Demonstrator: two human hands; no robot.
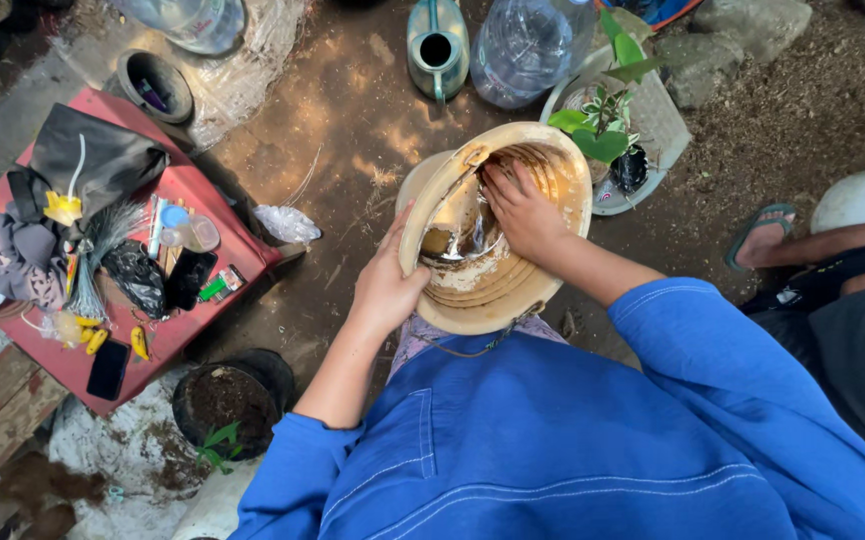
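My left hand has its grip closed on the rim of the tilted cream plastic pot; my right hand lies flat and open inside it, on wet soil residue. Beyond that hand stands a watering can; below my left grip, a black pot holds soil.

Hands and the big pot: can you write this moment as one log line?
left hand: grips rim of beige pot | right hand: inside pot, palm on wall | pot: tilted over lap | nearby: green watering can
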